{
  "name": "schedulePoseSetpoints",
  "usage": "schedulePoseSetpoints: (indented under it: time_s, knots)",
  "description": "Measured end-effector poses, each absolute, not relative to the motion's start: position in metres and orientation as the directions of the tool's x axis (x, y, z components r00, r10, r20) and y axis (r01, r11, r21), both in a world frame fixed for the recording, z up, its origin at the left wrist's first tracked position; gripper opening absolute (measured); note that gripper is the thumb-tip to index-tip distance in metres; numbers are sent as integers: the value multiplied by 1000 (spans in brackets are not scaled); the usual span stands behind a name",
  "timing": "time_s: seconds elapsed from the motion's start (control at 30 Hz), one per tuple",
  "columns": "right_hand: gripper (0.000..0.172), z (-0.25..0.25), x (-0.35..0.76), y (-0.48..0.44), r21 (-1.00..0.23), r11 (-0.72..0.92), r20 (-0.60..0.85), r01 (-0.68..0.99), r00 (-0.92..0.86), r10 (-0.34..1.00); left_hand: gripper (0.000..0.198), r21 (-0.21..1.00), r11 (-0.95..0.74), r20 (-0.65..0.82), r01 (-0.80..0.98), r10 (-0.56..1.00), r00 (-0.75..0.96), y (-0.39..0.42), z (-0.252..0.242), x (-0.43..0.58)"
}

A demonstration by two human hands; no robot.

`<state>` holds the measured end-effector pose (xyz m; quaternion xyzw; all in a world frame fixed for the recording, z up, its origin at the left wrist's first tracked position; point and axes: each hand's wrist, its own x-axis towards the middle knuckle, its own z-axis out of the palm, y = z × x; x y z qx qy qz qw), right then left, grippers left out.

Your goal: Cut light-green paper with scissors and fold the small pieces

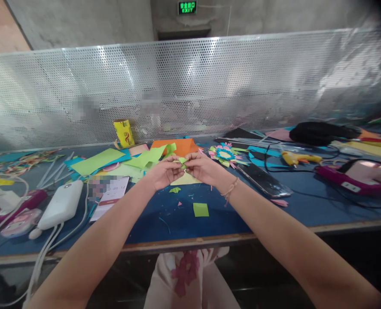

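Note:
My left hand (pixel 167 172) and my right hand (pixel 200 166) meet above the middle of the blue table (pixel 151 221). Between their fingertips they pinch a small piece of green paper (pixel 183 162), which looks folded; its full shape is partly hidden by the fingers. Under the hands lies a pale yellow sheet (pixel 192 178). Just below my left hand rests a small folded green paper piece (pixel 175 189). Closer to the table's front edge is a flat green paper square (pixel 201 210). A pink, blue and green paper flower (pixel 224 153) sits to the right of my right hand.
Green paper sheets (pixel 96 161) and an orange sheet (pixel 177 147) lie behind. At left are a white power bank (pixel 61 204) with cables and a lit phone (pixel 110 198). At right are a dark phone (pixel 263 179) and a yellow glue gun (pixel 300 159). A perforated metal screen (pixel 190 86) closes the back.

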<state>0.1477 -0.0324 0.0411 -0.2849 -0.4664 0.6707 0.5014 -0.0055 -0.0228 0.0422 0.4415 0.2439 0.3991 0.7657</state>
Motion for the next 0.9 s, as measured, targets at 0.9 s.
schedulePoseSetpoints:
  time_s: [0.9]
  knots:
    - [16,46,146,-38,-896,62,209,-439,-295,932,14,811,327,-43,-485,861,507,-23,49,-7]
